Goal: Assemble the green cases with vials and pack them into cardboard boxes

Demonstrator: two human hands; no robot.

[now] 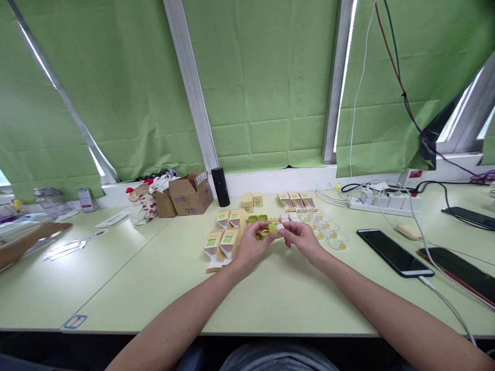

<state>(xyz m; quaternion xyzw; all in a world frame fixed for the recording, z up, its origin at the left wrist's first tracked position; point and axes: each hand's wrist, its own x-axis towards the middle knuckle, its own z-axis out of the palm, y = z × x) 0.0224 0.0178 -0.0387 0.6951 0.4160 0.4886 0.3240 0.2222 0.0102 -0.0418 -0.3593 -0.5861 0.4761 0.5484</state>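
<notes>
My left hand (252, 246) and my right hand (300, 240) meet over the middle of the pale green table (270, 293). Together they pinch a small green and white case (271, 230) with a yellow piece showing inside it. Both hands have their fingers closed around it. Just behind them lie more small green cases (258, 218). Small open tan boxes with green labels (223, 242) stand left of my left hand. Several clear plastic trays with yellow pieces (328, 234) sit right of my right hand.
More tan boxes (297, 201) line the back, with a black cylinder (220, 187) and brown cardboard boxes (189, 195). A power strip (381, 201) with cables and phones (392, 252) lie to the right. Another person's hand (23, 242) rests at the far left.
</notes>
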